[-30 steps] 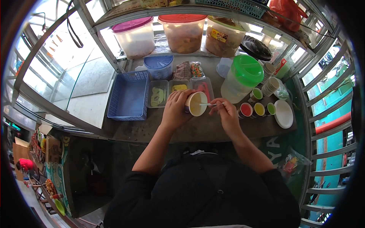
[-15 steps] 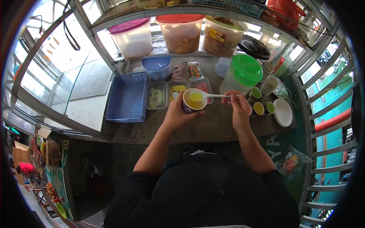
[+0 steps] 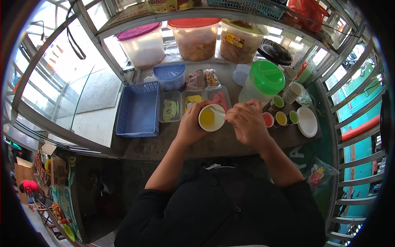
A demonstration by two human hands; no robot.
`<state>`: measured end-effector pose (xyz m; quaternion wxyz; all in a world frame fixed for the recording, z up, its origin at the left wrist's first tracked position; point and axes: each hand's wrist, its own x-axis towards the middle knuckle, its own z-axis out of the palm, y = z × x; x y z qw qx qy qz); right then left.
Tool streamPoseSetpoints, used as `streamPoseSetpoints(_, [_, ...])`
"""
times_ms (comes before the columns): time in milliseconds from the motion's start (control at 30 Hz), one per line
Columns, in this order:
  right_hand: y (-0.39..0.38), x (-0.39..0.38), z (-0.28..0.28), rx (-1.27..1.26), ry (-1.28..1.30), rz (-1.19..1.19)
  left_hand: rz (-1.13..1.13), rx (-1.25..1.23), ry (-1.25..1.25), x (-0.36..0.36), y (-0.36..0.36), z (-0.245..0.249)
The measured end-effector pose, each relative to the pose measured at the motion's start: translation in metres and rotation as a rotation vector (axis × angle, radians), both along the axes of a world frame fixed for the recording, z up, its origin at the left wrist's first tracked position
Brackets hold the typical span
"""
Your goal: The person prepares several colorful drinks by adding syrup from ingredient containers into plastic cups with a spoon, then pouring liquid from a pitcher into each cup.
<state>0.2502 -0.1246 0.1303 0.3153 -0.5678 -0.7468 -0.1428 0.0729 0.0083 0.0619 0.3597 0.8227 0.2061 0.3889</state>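
Filling, seemingly midway: gripping cup (image 3: 211, 117) of yellow liquid in left hand (image 3: 190, 123), pinching white spoon (image 3: 221, 111) at its rim with right hand (image 3: 248, 123). Likely awaiting toppings from trays (image 3: 170, 93) just beyond left hand.

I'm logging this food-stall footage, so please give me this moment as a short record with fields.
left hand: holds round paper cup of yellow liquid, tipped toward the camera
right hand: pinches thin white plastic spoon, which reaches into the cup
counter, left side: blue plastic mesh basket
behind the cup: clear plastic trays of toppings
counter, right side: green-lidded translucent jug; small cups of red, yellow and green sauce
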Motion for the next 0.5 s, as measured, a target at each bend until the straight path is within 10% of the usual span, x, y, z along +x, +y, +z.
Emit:
streamPoseSetpoints(267, [0.010, -0.013, -0.043, -0.257, 1.063, -0.036, 0.123, 0.108, 0.023, 0.002, 0.007, 0.004])
streamPoseSetpoints(500, [0.020, -0.014, -0.079, -0.152, 1.369, -0.006, 0.150, 0.099, 0.088, 0.003, 0.015, 0.002])
